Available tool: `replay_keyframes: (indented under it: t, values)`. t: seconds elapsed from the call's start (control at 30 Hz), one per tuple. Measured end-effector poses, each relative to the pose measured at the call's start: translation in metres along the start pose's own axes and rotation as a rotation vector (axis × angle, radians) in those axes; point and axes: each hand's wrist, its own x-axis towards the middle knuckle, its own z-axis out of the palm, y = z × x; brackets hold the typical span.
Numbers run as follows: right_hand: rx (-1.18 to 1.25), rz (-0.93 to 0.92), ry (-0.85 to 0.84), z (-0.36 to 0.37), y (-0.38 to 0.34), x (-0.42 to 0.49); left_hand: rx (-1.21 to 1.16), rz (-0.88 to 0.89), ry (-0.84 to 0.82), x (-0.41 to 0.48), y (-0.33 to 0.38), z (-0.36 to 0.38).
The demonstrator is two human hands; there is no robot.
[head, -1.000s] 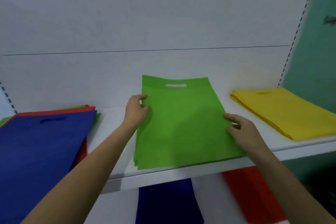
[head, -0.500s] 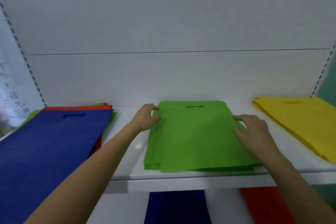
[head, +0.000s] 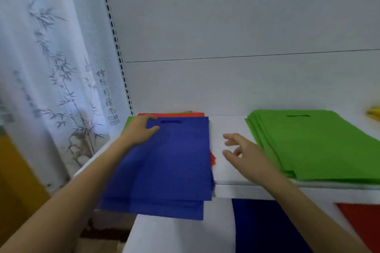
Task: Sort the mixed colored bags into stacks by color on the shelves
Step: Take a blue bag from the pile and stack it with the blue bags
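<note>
Under my left hand (head: 139,132): flat royal-blue fabric bag (head: 174,162). Beneath it: red fabric bag (head: 176,115). Right of it: lime-green bag stack (head: 312,146). Left: white curtain (head: 51,63), grey bamboo print.

Shelf (head: 228,127): mixed pile (head: 170,162) left (blue topmost), green stack (head: 312,146) right, yellow bags (head: 375,112) far right.

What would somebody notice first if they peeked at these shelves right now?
Probably the big flat blue fabric bag on top of the mixed pile at the left end of the white shelf, with red and green edges peeking out beneath it; the left hand pinches its top corner. Next, the neat stack of bright green fabric bags to the right, and the right hand open above the bare shelf between them.
</note>
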Motion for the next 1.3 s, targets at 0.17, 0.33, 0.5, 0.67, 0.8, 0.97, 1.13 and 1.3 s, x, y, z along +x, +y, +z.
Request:
replay_keyframes:
  t: [0.17, 0.33, 0.5, 0.67, 0.8, 0.97, 1.13, 1.3]
  values:
    - [-0.022, 0.127, 0.097, 0.041, -0.030, -0.006, 0.063, 0.049, -0.065, -0.003, -0.067, -0.021]
    - [-0.125, 0.256, 0.115, 0.069, -0.058, -0.017, 0.072, 0.116, -0.160, -0.011, -0.101, -0.026]
    - [-0.221, 0.409, 0.187, 0.085, -0.067, -0.033, 0.139, 0.228, -0.258, -0.019, -0.104, -0.017]
    - [-0.070, 0.568, 0.224, 0.082, -0.065, -0.047, 0.075, 0.254, -0.228, -0.023, -0.103, -0.021]
    - [0.124, 0.580, 0.251, 0.082, -0.071, -0.048, 0.081, 0.218, -0.230, -0.020, -0.105, -0.021]
    - [0.184, 0.591, 0.298, 0.082, -0.070, -0.050, -0.115, 0.216, -0.267, -0.021, -0.097, -0.020]
    - [0.340, 0.652, 0.299, 0.078, -0.070, -0.051, -0.098, 0.175, -0.227, -0.019, -0.096, -0.019]
    - [0.318, 0.648, 0.306, 0.083, -0.068, -0.059, -0.149, 0.145, -0.211, -0.014, -0.087, -0.013]
